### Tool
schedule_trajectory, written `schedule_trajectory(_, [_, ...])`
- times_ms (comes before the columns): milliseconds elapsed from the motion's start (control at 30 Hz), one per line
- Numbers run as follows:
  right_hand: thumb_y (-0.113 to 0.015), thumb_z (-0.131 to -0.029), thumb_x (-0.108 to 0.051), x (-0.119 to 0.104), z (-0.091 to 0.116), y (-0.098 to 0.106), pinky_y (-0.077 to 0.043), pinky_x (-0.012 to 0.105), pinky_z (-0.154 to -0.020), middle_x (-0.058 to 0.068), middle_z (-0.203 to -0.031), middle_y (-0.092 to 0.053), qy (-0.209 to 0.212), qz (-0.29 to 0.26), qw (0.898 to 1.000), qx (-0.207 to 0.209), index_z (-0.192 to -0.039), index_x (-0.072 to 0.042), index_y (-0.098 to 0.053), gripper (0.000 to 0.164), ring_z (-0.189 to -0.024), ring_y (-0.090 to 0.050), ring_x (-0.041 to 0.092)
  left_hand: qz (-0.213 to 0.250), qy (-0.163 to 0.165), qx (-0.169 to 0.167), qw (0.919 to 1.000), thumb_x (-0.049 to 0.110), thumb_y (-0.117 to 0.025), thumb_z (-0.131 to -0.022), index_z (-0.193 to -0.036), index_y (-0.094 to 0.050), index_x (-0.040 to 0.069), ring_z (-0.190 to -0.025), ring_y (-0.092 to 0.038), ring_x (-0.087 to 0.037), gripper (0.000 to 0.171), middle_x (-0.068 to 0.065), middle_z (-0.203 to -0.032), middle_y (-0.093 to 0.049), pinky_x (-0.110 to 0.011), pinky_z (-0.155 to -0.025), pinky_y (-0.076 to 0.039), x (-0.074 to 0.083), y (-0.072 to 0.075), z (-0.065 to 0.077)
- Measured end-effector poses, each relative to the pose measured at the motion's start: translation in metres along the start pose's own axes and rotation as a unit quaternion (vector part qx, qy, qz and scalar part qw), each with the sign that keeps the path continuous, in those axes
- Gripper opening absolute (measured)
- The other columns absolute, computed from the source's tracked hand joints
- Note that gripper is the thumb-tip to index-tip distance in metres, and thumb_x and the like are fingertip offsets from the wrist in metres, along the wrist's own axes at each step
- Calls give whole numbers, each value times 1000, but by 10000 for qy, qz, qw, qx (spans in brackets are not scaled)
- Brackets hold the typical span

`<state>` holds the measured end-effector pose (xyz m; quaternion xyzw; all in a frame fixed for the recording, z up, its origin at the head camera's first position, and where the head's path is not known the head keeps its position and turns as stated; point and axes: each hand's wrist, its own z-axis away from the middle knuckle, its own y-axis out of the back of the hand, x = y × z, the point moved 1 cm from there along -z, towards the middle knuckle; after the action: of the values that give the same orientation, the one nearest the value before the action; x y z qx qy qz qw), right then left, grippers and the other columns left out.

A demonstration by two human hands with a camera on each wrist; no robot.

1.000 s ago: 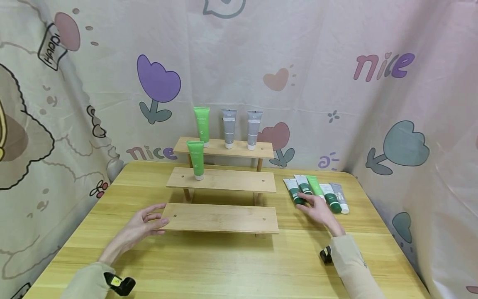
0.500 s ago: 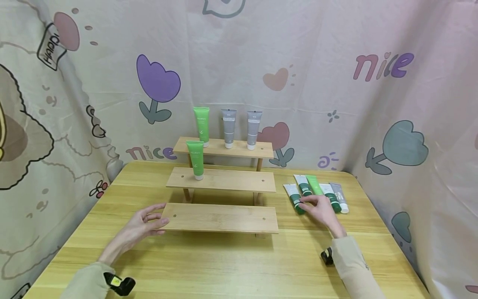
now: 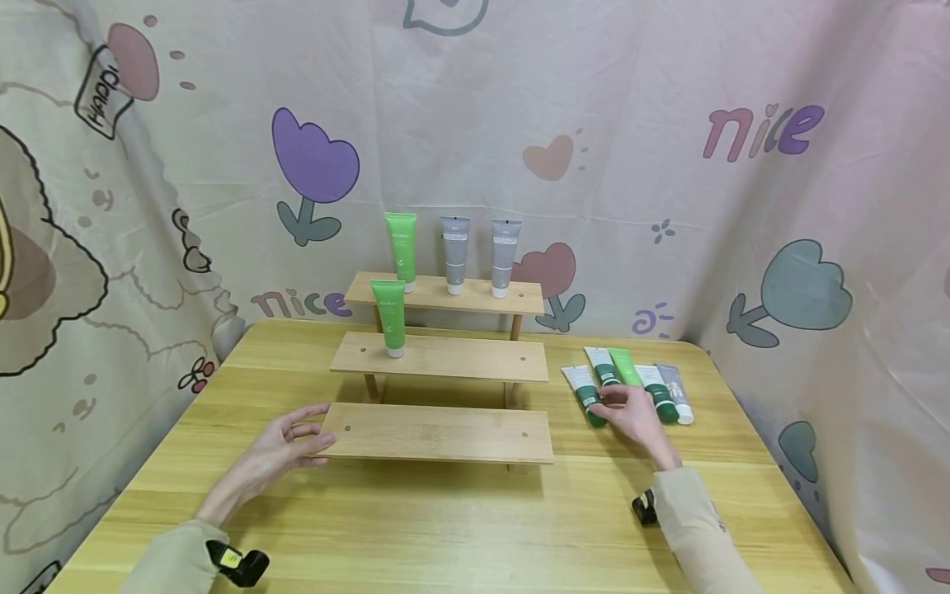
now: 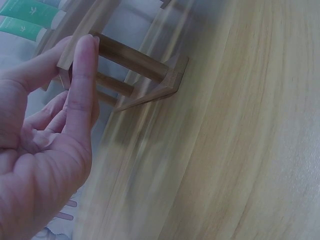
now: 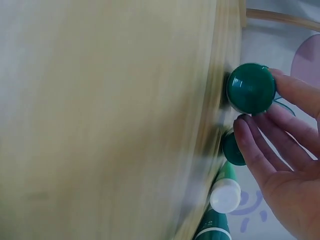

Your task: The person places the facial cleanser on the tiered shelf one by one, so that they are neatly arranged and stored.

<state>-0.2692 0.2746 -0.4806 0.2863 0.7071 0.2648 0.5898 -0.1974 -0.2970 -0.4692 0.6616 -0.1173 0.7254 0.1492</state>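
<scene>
One stand [image 3: 438, 435], table [image 3: 460, 536] (woodgrain), patterned cloth [image 3: 623, 82]

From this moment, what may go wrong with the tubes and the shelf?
The left hand grips the shelf by one end; a jolt might topple the standing tubes.
The right hand pinches a green-capped tube close beside the next tube, so lifting it may nudge that one.

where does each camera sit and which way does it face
Head: worn there, facing forward and down at the wooden shelf; left hand, right hand, sleeves show.
Left wrist: worn there, facing the shelf's end; only left hand shows.
Right wrist: worn there, facing the green-capped tube; only right hand shows.
Head and right wrist share the right hand pinching that tube.
</scene>
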Motion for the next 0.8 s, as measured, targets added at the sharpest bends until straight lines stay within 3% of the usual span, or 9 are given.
schedule_trajectory(233, [-79, -84, -9, 3, 3, 7, -62, 51, -92, 25, -113, -73, -18, 47, 9999, -107, -111, 4, -73, 30, -101, -73, 40, 21, -4, -49, 10000, 4, -60, -100, -153, -10, -15, -95, -69, -11, 76, -5, -107, -56, -35, -87, -66, 0, 0, 0])
schedule_trajectory(533, [-75, -85, -3, 7, 7, 16, -65, 35, -84, 28, -113, -72, 25, -88, 9985, -540, -116, 9, -69, 34, -101, -72, 39, -29, 59, 21, 10000, 5, -61, -99, -154, -11, -14, -95, -69, -11, 76, -6, -108, -52, -35, -87, -66, 1, 0, -1])
schedule_trajectory(800, [-76, -89, -19, 4, 1, 11, -62, 50, -91, 26, -112, -72, 102, 270, 9978, -605, -117, 7, -70, 38, -102, -71, 38, -202, 181, 87, 9996, 8, -63, -99, -154, -11, -13, -97, -69, -11, 79, -6, -111, -55, -36, -90, -65, 1, -1, -1])
